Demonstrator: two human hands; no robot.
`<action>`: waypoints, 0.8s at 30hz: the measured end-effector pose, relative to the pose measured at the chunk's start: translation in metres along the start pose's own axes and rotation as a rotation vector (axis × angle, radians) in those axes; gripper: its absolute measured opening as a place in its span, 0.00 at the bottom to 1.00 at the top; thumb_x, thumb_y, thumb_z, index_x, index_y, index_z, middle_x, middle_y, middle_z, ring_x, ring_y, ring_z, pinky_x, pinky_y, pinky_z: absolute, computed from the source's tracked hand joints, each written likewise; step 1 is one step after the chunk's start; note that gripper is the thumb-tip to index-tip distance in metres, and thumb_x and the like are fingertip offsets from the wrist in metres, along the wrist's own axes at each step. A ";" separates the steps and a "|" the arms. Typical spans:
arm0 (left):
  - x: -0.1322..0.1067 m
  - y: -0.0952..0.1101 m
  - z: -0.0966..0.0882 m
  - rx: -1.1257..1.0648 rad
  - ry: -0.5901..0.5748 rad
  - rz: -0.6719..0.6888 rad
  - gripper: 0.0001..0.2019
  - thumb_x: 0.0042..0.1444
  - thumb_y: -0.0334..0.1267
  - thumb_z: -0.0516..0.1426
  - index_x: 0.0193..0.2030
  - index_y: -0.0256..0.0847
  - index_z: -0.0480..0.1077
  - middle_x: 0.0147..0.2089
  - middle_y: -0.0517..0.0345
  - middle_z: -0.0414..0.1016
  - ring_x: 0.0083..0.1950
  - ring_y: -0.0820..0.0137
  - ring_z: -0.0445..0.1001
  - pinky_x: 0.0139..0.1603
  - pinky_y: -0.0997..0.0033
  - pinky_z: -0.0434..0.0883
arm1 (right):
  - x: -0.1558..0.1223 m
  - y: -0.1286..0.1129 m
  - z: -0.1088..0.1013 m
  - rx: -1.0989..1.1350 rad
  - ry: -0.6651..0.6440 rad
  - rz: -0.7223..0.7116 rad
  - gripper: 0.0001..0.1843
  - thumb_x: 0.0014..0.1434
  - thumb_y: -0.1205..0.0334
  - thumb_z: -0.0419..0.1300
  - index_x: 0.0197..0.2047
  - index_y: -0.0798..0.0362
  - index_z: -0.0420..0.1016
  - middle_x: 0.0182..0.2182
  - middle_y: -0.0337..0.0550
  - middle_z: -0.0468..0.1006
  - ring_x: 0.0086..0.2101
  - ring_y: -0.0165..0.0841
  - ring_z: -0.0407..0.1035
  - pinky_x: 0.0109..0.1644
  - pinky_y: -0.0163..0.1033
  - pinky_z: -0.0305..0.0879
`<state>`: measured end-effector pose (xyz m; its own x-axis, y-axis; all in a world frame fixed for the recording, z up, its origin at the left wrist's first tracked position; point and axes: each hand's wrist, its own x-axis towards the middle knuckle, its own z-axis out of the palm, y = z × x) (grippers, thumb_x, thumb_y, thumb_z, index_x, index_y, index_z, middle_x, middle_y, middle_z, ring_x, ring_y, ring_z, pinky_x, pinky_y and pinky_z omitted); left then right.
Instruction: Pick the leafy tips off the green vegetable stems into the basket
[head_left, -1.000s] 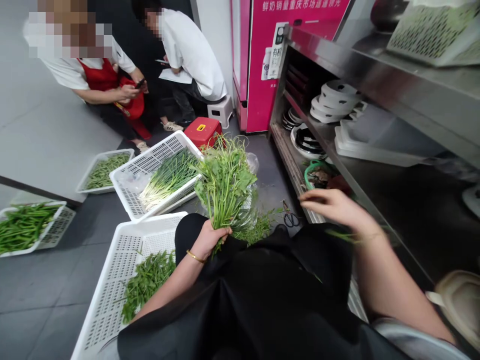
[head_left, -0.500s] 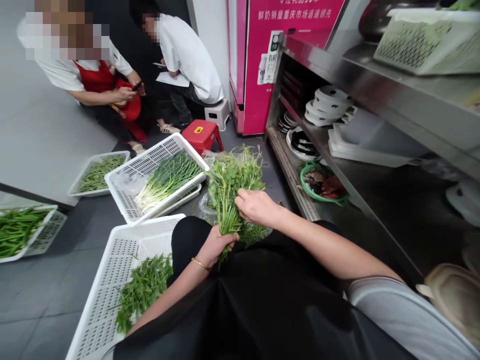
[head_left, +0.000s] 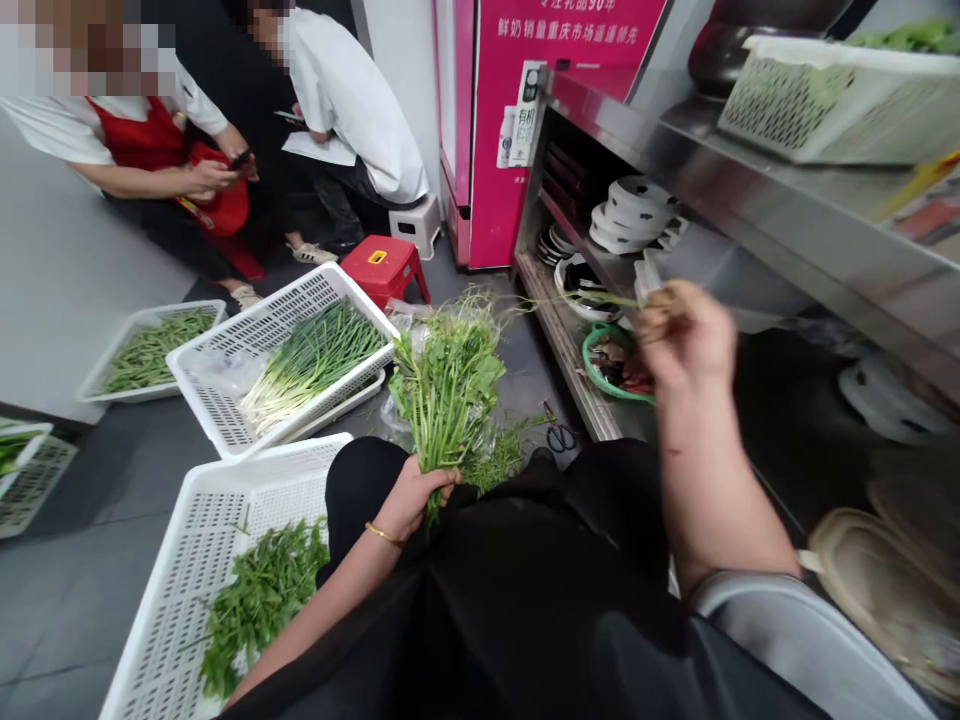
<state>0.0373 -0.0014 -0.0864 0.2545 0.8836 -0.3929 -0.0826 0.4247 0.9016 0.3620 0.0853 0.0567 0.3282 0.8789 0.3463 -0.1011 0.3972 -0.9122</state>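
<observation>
My left hand (head_left: pixel 420 492) is closed around the lower stems of a bunch of leafy greens (head_left: pixel 450 395), held upright over my lap with thin, curly strands at its top. Out to the right, beside the shelf, my right hand (head_left: pixel 690 330) is raised and smeared by motion. Its fingers pinch a thin green stem (head_left: pixel 577 297), which trails left toward the top of the bunch. Below the bunch lie loose trimmings (head_left: pixel 499 455) and clear plastic. A white basket (head_left: pixel 196 560) by my left knee holds plucked greens (head_left: pixel 266 590).
Dark-handled scissors (head_left: pixel 559 436) lie on the floor. Ahead are a basket of scallions (head_left: pixel 315 360), a basket of green beans (head_left: pixel 161 350) and a red stool (head_left: pixel 381 268). A steel shelf (head_left: pixel 637 130) stands at right. Two people (head_left: pixel 360 110) sit beyond.
My right hand has pulled away from the bunch, up and to the right, drawing out the thin stem. My left hand keeps its hold on the greens. The view has shifted slightly to the right.
</observation>
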 end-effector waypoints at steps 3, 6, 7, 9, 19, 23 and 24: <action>0.001 -0.004 -0.007 -0.008 -0.032 0.005 0.06 0.42 0.34 0.60 0.22 0.33 0.70 0.14 0.62 0.62 0.17 0.77 0.59 0.18 0.76 0.56 | 0.004 -0.034 -0.056 0.114 0.266 -0.168 0.10 0.49 0.61 0.60 0.18 0.44 0.70 0.23 0.34 0.75 0.20 0.22 0.60 0.23 0.38 0.50; 0.003 -0.003 -0.012 -0.026 -0.048 0.016 0.06 0.43 0.35 0.60 0.23 0.32 0.71 0.14 0.61 0.63 0.18 0.76 0.59 0.19 0.76 0.56 | -0.023 -0.021 -0.071 -0.138 0.398 -0.389 0.07 0.54 0.60 0.58 0.27 0.37 0.74 0.28 0.34 0.77 0.23 0.26 0.65 0.25 0.40 0.55; 0.004 -0.002 -0.013 -0.031 -0.046 0.020 0.06 0.43 0.35 0.60 0.24 0.32 0.71 0.14 0.61 0.63 0.18 0.76 0.59 0.19 0.76 0.56 | -0.037 -0.008 -0.065 -0.303 0.346 -0.410 0.06 0.55 0.60 0.57 0.30 0.38 0.74 0.28 0.36 0.76 0.23 0.28 0.66 0.26 0.40 0.58; 0.005 0.001 -0.014 -0.029 -0.033 0.028 0.06 0.43 0.34 0.60 0.24 0.32 0.71 0.14 0.61 0.63 0.18 0.76 0.59 0.19 0.76 0.56 | -0.063 0.024 -0.042 -0.707 -0.035 -0.266 0.04 0.56 0.60 0.57 0.34 0.44 0.73 0.26 0.39 0.75 0.23 0.31 0.68 0.27 0.40 0.62; -0.003 0.003 -0.006 0.069 -0.091 0.043 0.07 0.44 0.35 0.59 0.24 0.32 0.72 0.15 0.60 0.64 0.18 0.76 0.60 0.19 0.76 0.56 | -0.065 0.059 0.101 -1.290 -0.801 -0.541 0.14 0.63 0.60 0.47 0.48 0.56 0.67 0.45 0.53 0.71 0.37 0.35 0.70 0.33 0.36 0.63; -0.003 0.000 -0.005 -0.002 -0.072 0.011 0.06 0.44 0.35 0.59 0.24 0.32 0.72 0.15 0.60 0.63 0.18 0.76 0.60 0.19 0.76 0.55 | -0.073 0.066 0.107 -1.431 -0.787 -0.537 0.14 0.64 0.65 0.43 0.41 0.57 0.69 0.33 0.50 0.72 0.32 0.34 0.69 0.30 0.35 0.59; -0.002 -0.001 -0.005 -0.033 -0.063 0.003 0.06 0.44 0.34 0.59 0.24 0.32 0.71 0.15 0.60 0.63 0.17 0.76 0.59 0.19 0.76 0.55 | -0.080 0.067 0.107 -1.429 -0.777 -0.548 0.14 0.64 0.66 0.43 0.42 0.57 0.69 0.33 0.50 0.72 0.32 0.35 0.69 0.30 0.35 0.59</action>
<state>0.0321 -0.0025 -0.0872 0.3146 0.8713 -0.3768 -0.1147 0.4289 0.8961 0.2284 0.0695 -0.0088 -0.5051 0.8150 0.2839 0.8546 0.5182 0.0327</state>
